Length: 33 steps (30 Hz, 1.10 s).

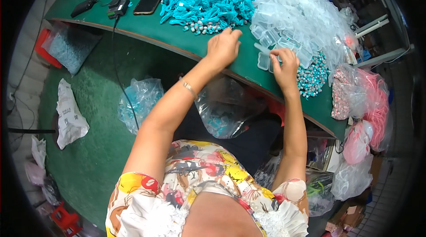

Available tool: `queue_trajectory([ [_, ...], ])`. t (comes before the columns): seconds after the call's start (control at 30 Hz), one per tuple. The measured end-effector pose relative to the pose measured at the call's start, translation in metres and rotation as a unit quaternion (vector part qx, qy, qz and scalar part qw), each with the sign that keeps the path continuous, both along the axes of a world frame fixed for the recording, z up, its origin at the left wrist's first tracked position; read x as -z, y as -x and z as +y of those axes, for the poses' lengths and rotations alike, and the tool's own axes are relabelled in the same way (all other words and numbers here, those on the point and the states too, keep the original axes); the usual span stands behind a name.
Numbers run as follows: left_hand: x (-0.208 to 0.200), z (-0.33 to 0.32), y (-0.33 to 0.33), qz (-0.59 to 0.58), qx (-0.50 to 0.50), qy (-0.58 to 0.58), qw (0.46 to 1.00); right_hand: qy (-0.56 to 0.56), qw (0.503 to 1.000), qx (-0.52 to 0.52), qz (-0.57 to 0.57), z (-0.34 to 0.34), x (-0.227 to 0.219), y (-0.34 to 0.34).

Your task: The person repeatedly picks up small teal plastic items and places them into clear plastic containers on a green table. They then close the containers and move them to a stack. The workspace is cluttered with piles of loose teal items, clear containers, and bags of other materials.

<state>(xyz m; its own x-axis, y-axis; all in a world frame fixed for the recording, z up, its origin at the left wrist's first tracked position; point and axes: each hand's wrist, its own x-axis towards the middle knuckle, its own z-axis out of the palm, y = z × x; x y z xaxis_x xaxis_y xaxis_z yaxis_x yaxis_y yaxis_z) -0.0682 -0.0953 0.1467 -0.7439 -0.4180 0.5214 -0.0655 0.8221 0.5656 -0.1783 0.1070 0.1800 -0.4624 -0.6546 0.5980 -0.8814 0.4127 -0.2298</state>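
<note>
My left hand (223, 48) is at the front of a pile of turquoise cord loops (206, 0), its fingers bent and drawn together by small grey and turquoise beads (205, 27). Whatever is between those fingertips is hidden. My right hand (286, 67) pinches the side of a small clear plastic box (263, 61) with its lid raised. Behind that box spreads a large heap of similar clear boxes (288, 8). Just right of my right hand lies a pile of turquoise and silvery beads (313, 75).
A phone (147, 1) and a small black device with a cable (117, 7) lie on the green table (177, 42). Bags of pink beads (342, 95) and pink cord (376, 110) stand at its right end. Clear bags (141, 101) hang or lie below its front edge.
</note>
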Motion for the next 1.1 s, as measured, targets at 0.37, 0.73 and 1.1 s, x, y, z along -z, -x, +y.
queue_trajectory([
  [0.37,0.009,-0.017,0.024,-0.014,0.042,0.081,0.996,-0.004,0.995,-0.077,0.07,-0.006,0.015,-0.075],
  [0.73,-0.002,-0.033,-0.025,-0.055,0.109,0.061,0.991,-0.037,0.976,0.196,0.087,0.036,0.015,-0.04],
  [1.1,-0.009,-0.006,-0.049,0.026,0.171,-0.181,0.968,0.057,0.979,0.029,-0.194,0.021,0.008,-0.054],
])
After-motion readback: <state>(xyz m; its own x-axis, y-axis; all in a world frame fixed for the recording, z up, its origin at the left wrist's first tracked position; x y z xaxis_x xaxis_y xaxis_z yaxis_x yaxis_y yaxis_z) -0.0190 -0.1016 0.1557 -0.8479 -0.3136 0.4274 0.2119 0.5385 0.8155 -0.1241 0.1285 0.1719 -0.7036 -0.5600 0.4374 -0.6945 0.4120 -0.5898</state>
